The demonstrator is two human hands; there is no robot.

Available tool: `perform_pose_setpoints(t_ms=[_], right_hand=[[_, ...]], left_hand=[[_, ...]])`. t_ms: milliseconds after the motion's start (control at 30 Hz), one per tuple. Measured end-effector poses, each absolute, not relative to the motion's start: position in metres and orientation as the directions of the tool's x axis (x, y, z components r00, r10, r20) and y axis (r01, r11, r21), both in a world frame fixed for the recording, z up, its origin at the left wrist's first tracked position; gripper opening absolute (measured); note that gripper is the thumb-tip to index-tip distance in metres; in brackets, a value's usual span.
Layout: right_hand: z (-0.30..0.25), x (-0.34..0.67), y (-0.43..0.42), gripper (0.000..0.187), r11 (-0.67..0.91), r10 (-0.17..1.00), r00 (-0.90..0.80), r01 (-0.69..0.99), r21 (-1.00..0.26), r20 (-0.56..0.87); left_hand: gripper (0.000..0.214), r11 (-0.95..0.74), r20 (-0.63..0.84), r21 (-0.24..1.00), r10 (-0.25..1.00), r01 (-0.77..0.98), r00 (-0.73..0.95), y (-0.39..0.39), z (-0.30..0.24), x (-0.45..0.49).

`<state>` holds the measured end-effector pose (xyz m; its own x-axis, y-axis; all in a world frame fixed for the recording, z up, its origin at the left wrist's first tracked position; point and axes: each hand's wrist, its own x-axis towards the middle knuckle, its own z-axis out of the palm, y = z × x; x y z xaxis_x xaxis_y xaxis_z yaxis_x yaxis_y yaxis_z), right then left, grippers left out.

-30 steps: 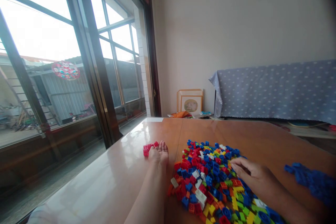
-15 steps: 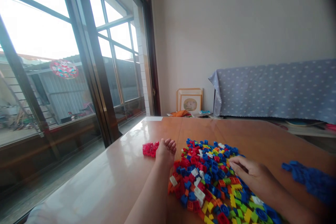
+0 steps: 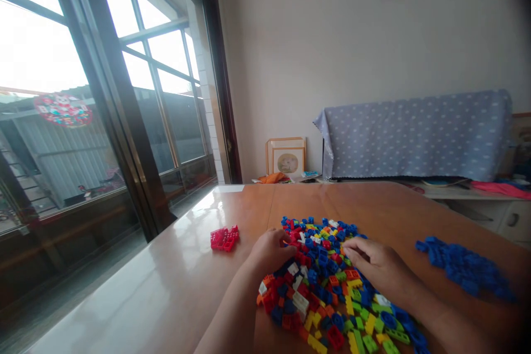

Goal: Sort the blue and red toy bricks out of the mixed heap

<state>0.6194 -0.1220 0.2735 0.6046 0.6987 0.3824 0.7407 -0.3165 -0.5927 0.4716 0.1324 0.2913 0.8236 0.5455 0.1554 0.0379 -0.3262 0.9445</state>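
A mixed pile of toy bricks (image 3: 332, 282), in red, blue, yellow, green, orange and white, covers the middle of the near tabletop. My left hand (image 3: 274, 251) reaches over the pile's left edge among red bricks, its fingers curled down and partly hidden; whatever they grip does not show. At the pile's right side, my right hand (image 3: 371, 255) holds its thumb and fingers bent together close to the bricks. Anything between those fingertips is too small to make out. Apart from the pile, a small group of red bricks (image 3: 224, 238) lies to the left.
A heap of blue bricks (image 3: 467, 265) lies to the right on the brown table (image 3: 332, 199). Tall glass windows (image 3: 166, 94) stand on the left. Beyond the table are picture frames (image 3: 286, 157) and a dotted grey-blue cloth (image 3: 406, 138).
My left hand has moved right, from beside the red group to the pile, its fingers now curled downward. My right hand stays at the pile's right side. The view has turned rightward.
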Motion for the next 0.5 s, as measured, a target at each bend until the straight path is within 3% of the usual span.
perform_pose_setpoints(t_ms=[133,233,400,500], right_hand=[[0.277,0.617,-0.122,0.035,-0.305,0.666,0.625,0.727,-0.615,0.408],[0.278,0.616,-0.121,0.035,-0.303,0.655,0.632,0.721,-0.623,0.413],[0.279,0.616,-0.121,0.034,-0.299,0.656,0.634,0.716,-0.63,0.409],[0.278,0.616,-0.121,0.033,-0.291,0.659,0.632,0.714,-0.636,0.408]], left_hand=[[0.019,-0.363,0.174,0.931,0.531,0.037,0.83,0.13,0.293,0.469],[0.019,-0.301,0.165,0.953,0.558,0.014,0.814,0.132,0.289,0.471],[0.017,-0.011,0.066,0.997,0.634,-0.076,0.77,0.14,0.283,0.48],[0.023,0.242,-0.019,0.95,0.673,-0.196,0.739,0.151,0.281,0.484]])
